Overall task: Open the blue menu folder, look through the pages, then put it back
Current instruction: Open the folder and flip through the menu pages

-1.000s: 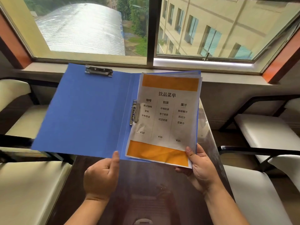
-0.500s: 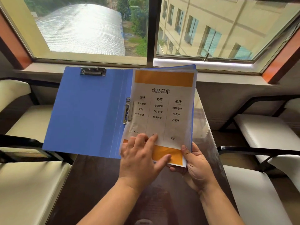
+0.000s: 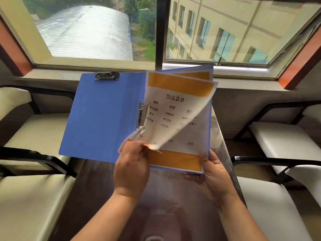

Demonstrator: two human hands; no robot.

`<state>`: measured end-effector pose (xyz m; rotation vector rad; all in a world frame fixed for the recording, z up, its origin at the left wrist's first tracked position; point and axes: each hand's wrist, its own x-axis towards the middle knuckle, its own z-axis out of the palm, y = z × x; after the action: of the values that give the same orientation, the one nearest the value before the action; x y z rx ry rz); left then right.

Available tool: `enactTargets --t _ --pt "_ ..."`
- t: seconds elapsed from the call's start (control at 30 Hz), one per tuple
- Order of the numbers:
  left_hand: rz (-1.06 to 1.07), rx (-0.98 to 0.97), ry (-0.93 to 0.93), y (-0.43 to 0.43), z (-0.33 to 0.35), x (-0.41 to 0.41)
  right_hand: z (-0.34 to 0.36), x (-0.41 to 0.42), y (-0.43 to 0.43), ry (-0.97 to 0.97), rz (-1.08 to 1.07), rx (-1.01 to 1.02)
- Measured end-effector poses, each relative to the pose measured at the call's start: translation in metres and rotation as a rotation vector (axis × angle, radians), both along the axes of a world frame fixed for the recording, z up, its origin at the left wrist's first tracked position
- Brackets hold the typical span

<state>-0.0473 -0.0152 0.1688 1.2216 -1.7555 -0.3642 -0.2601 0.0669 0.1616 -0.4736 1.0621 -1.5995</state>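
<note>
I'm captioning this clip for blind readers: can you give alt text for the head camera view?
A person holds an open blue folder above a dark table, the left hand lifting the bottom corner of the top menu page while the right hand supports the folder's lower right edge. Behind are pale chairs and a window.

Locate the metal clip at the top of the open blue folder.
In the head view, the metal clip sits on the top edge of the blue folder's left cover, just below the window sill.
</note>
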Motion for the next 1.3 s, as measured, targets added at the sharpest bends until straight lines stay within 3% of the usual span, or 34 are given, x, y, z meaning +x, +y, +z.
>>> enactTargets --t 0.1,0.3,0.37,0.43,0.57,0.67,0.8,1.1,1.3 --pt "0.27 0.334 0.35 -0.011 -0.001 0.01 0.0 -0.007 0.001 0.0 -0.026 0.015" --pt "0.417 0.378 0.59 -0.028 -0.007 0.029 0.0 -0.006 0.0 0.014 0.007 0.017" --pt "0.438 0.318 0.507 -0.024 -0.007 0.031 -0.001 -0.003 -0.001 0.006 0.005 0.018" --pt "0.393 0.132 0.255 -0.015 -0.004 0.031 -0.002 -0.001 -0.002 -0.002 0.005 0.021" --pt "-0.036 -0.33 -0.302 0.008 0.0 0.011 0.0 0.006 -0.006 -0.002 0.019 0.029" --pt "-0.198 -0.157 -0.495 0.011 0.004 -0.011 0.002 0.011 -0.009 0.008 0.036 0.022" --pt "-0.185 0.099 -0.527 0.008 0.005 -0.017 0.004 0.011 -0.008 0.016 0.039 0.016" --pt "-0.167 0.185 -0.378 0.006 0.008 -0.017 0.008 0.009 -0.01 0.024 0.083 -0.014" --pt "-0.109 0.262 -0.431 0.016 0.006 -0.021 0.011 0.006 -0.013 0.075 0.07 -0.033"
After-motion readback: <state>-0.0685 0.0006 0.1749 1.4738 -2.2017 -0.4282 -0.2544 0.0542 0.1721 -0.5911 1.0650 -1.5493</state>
